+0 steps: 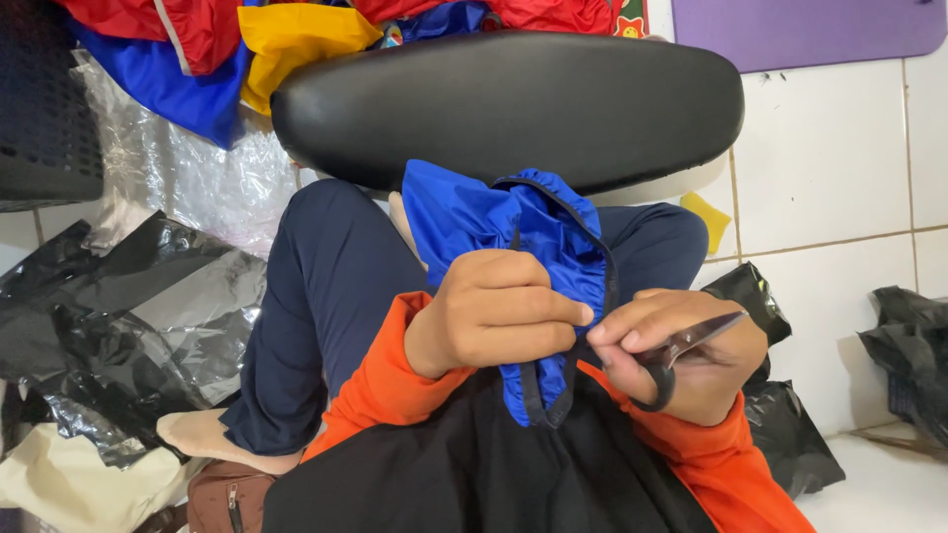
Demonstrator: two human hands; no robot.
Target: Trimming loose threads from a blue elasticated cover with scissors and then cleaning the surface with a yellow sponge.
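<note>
Head view: the left hand [494, 314] is closed in a fist around a bunched piece of shiny blue fabric with dark elastic piping [513, 232], holding it over the person's lap, just in front of a long black padded seat cushion [509, 104]. A loop of the piping hangs below the fist. The right hand [681, 360] grips a pair of small scissors with dark handles and steel blades [681, 347], thumb and fingers through or around the handle rings; the blades point away to the right and look nearly closed, though glare on the steel makes that hard to judge.

Risks, as a judgement: the 2 hands touch at the fingertips, so a hurried snip could nick the left fingers. The gathered fabric hides its own layers, so the blades could cut cloth rather than a loose thread. The slippery material could also slide from the fist.
</note>
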